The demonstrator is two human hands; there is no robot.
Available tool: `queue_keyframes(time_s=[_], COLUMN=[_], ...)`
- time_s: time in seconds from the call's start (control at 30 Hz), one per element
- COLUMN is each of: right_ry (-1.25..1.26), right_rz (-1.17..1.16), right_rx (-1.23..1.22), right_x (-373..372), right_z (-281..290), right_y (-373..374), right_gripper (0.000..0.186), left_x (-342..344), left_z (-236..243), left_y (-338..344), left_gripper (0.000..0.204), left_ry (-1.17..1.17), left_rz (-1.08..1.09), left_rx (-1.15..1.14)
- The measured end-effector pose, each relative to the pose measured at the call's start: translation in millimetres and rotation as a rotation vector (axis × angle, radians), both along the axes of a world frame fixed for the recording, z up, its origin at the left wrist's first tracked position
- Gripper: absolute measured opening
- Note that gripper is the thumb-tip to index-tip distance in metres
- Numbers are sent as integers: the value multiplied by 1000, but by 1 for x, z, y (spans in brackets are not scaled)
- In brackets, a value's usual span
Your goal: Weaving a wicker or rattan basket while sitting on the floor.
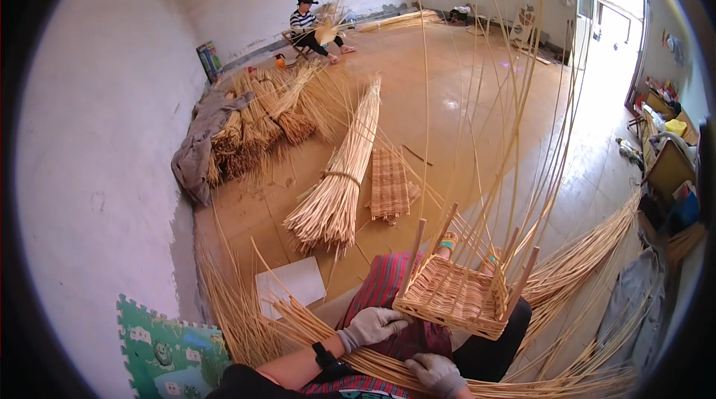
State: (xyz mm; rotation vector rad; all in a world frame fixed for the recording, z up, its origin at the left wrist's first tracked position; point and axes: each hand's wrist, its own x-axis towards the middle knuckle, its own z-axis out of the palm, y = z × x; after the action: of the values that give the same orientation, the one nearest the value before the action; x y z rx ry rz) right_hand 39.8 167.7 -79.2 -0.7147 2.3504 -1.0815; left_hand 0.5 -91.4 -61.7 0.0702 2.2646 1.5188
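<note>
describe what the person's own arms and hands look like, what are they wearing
Both hands wear light grey knitted work gloves with ribbed cuffs: the left hand and the right hand. A dark band, like a watch or strap, sits on the left wrist just behind the glove cuff. The left forearm is bare below a dark short sleeve. The right arm is mostly out of view.

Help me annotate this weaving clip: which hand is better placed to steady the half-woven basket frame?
Probably the left hand: it rests by the near corner of the wicker frame on the lap. The right hand sits lower, on the long canes lying across the knees, apart from the frame.
</note>
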Motion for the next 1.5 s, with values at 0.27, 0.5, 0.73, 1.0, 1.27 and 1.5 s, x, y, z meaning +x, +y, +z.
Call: queue_keyframes(time_s=[0.27,0.5,0.73,1.0,1.27,1.5], right_ry=[-267,-262,-16,485,-7,87], right_rz=[38,47,-58,-434,-515,-408], right_rx=[86,237,141,226,-634,-804], right_x=[-10,-6,4,-24,12,-16], right_z=[36,42,31,71,51,56], right_y=[-4,-5,0,61,15,33], right_gripper=[49,59,38,21,24,17], left_x=[0,0,2,3,7,12], left_z=[-7,-19,-5,57,64,38], left_y=[1,1,0,-56,-12,7], left_gripper=[31,32,30,27,23,23], left_ry=[181,143,180,725,580,539], left_rz=[-68,-51,-117,-138,-166,-297], left_rx=[-123,-124,-66,-525,-412,-76])
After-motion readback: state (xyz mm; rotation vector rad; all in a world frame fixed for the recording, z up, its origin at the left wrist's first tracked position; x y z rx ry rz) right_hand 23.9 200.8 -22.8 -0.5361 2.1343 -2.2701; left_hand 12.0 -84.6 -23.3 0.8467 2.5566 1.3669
